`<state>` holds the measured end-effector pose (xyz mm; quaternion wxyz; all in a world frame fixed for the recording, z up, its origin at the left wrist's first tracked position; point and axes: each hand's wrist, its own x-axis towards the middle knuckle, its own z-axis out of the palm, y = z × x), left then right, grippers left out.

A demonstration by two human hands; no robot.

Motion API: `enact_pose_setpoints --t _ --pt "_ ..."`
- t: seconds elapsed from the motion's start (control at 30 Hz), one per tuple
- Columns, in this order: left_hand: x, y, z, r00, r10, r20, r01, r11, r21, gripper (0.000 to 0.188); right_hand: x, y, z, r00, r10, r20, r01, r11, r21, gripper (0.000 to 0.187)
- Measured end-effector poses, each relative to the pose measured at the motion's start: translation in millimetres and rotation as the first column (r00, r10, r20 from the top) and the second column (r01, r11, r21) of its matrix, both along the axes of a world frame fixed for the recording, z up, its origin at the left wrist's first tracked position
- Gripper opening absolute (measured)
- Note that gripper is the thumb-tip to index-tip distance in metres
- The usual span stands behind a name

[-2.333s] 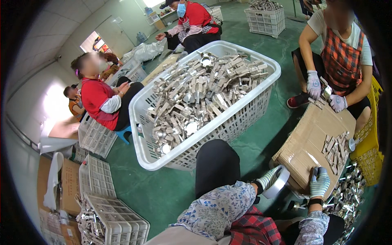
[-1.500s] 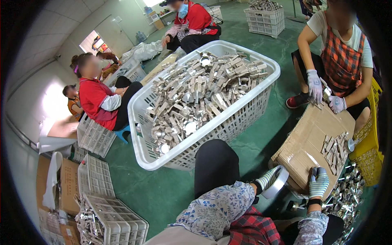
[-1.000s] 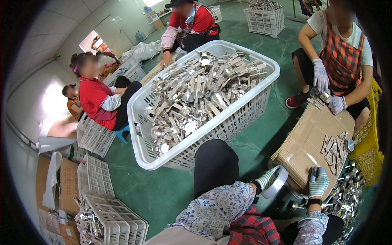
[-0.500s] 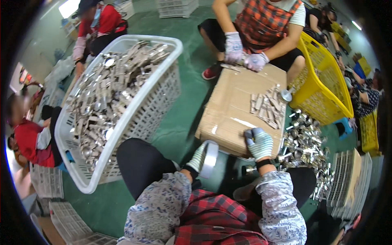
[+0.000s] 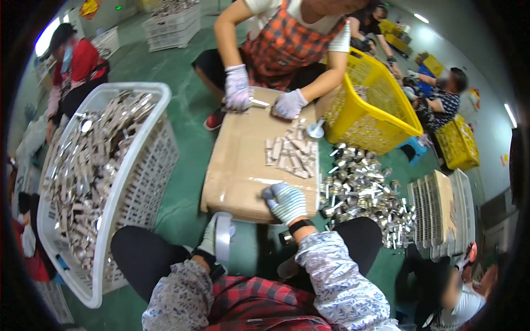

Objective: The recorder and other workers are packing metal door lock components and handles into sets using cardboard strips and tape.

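While the left hand [image 5: 207, 236] is gripping a pale tape roll [image 5: 222, 237] on edge, down beside the near corner of the cardboard box [image 5: 234, 165], the right hand [image 5: 285, 202] is lying on the box's near edge, its fingers reaching forward over the top; whether they are pinching anything I cannot tell. Both hands are keeping the posts they were holding half a second ago, roll and all.

It's the view that is swinging: the box is sitting further left now, and the white basket [image 5: 144, 179], heaped with metal parts, is sliding towards the left rim.

Beyond the right hand, flat metal pieces [image 5: 290, 155] are lying loosely bunched on the box, a round metal disc [image 5: 315, 130] standing just beside them at its right edge. Across the box, here's the change: the co-worker's gloved hands [image 5: 238, 88], earlier working close together, are now parting, a slim metal strip [image 5: 259, 102] showing between them.

Further right, shiny metal parts [image 5: 361, 193] are spilling over the green floor [image 5: 189, 157], a yellow basket [image 5: 375, 127] is standing behind, and pale stacked crates [image 5: 420, 218] are showing more fully.
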<state>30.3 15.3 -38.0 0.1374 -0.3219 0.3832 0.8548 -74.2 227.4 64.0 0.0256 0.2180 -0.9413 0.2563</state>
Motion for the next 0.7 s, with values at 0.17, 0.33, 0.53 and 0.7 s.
enact_pose_setpoints --t 0.17,0.33,0.53,0.7 --pt "0 2 3 0.997 -0.064 -0.045 0.057 0.989 -0.138 0.026 -5 4 -16 0.996 0.025 -0.08 -0.025 1.0 -0.004 0.017" --pt "-1 2 -3 0.992 -0.083 -0.098 0.069 0.988 -0.137 0.027 -5 7 -15 0.997 0.022 -0.08 -0.017 0.998 0.058 0.019" --pt "4 -12 -16 0.978 -0.138 -0.154 0.127 0.989 -0.078 0.022 -6 6 -15 0.998 0.034 -0.057 -0.029 0.996 0.088 0.022" --pt "6 -8 -7 0.942 -0.185 -0.281 0.187 0.982 -0.019 0.038 -5 6 -15 0.998 0.012 -0.063 -0.008 0.998 0.064 0.019"
